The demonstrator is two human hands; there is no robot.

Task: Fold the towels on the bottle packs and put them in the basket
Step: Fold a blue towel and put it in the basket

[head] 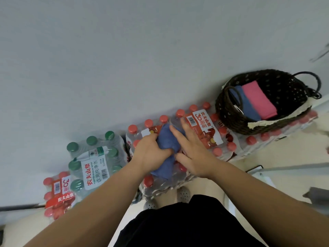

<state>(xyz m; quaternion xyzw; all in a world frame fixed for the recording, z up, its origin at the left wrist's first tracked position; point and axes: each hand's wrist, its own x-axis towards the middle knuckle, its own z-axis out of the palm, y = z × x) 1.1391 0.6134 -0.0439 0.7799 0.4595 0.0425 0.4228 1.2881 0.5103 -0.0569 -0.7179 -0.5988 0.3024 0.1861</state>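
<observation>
Our left hand (151, 150) grips the blue towel (166, 139) on the red-capped bottle pack (203, 129), our right hand (192, 150) lies flat and open on it, near the basket (231, 118).

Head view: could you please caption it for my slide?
Both hands fold a blue towel on bottle packs beside the basket.
</observation>
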